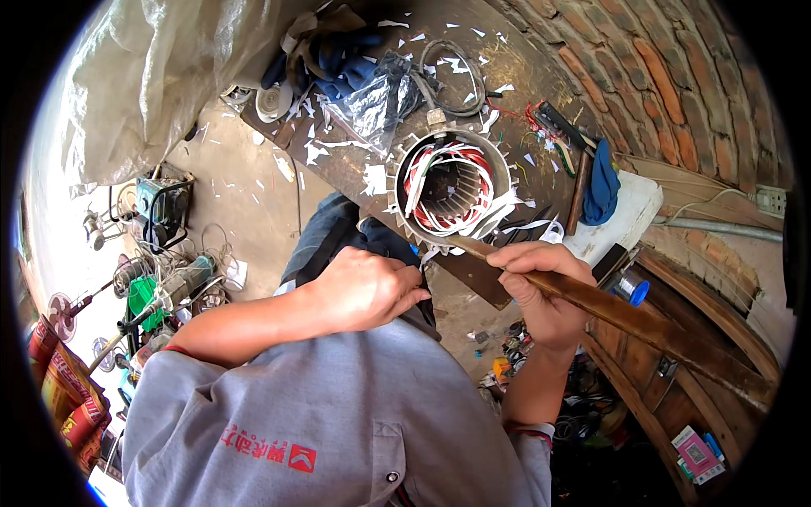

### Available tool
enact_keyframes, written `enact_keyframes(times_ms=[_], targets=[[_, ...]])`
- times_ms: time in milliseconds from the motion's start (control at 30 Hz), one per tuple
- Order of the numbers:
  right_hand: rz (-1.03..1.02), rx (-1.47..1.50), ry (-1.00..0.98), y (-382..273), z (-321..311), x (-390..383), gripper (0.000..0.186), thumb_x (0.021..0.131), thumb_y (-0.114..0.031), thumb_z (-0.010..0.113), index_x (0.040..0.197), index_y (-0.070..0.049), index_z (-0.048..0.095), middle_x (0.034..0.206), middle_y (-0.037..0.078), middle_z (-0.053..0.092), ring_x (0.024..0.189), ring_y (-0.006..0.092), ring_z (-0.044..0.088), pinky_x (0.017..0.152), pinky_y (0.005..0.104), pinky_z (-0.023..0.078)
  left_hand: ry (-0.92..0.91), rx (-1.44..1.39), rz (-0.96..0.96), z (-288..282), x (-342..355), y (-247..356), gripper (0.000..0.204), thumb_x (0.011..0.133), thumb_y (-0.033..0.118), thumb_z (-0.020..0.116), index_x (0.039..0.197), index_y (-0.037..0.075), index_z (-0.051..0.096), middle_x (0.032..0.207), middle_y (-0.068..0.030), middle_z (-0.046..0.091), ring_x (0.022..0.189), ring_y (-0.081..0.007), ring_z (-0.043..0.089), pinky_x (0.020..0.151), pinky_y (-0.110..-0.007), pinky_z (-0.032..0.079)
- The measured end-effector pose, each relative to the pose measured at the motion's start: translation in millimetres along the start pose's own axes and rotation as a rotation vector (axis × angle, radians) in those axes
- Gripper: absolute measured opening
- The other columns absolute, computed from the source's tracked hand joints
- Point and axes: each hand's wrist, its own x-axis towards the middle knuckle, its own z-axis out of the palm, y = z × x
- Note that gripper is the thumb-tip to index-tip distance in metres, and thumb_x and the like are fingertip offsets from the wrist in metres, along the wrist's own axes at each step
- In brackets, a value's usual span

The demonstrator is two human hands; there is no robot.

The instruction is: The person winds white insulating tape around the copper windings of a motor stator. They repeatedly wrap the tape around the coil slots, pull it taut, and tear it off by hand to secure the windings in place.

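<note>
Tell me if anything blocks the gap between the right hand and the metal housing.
Nothing visible blocks it: the wooden stick in the right hand spans the gap, its tip at the near rim of the metal housing. White strips jut out nearby.

A wooden stick (pixel 642 314) in the right hand (pixel 545 291) bars the near-right side of a motor housing (pixel 502 173); looped cable (pixel 483 89) crowds its far side, with passage open over paper scraps (pixel 315 153) at left.
</note>
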Motion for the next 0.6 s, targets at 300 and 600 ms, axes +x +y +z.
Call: enact_keyframes(times_ms=[300, 600], targets=[[-0.010, 0.362, 0.566, 40.1, 43.7, -50.7, 0.015, 0.089, 0.003, 0.067, 0.098, 0.003, 0.056, 0.099, 0.025, 0.069, 0.082, 0.0264, 0.072, 0.079, 0.0345, 0.058, 0.016, -0.004, -0.137, -13.1, 6.3, -8.6, 0.022, 0.092, 0.027, 0.065, 0.083, 0.007, 0.065, 0.070, -0.0109, 0.064, 0.069, -0.0312, 0.065, 0.062, -0.043, 0.050], [-0.127, -0.014, 0.221, 40.4, 33.6, -31.1, 0.021, 0.087, 0.000, 0.072, 0.102, 0.003, 0.058, 0.098, 0.022, 0.070, 0.087, 0.0273, 0.071, 0.077, 0.0345, 0.059, 0.048, -0.006, -0.152, -13.7, 12.2, -8.7, 0.019, 0.090, 0.025, 0.066, 0.086, 0.006, 0.068, 0.073, -0.0120, 0.065, 0.070, -0.0309, 0.066, 0.063, -0.043, 0.051]])
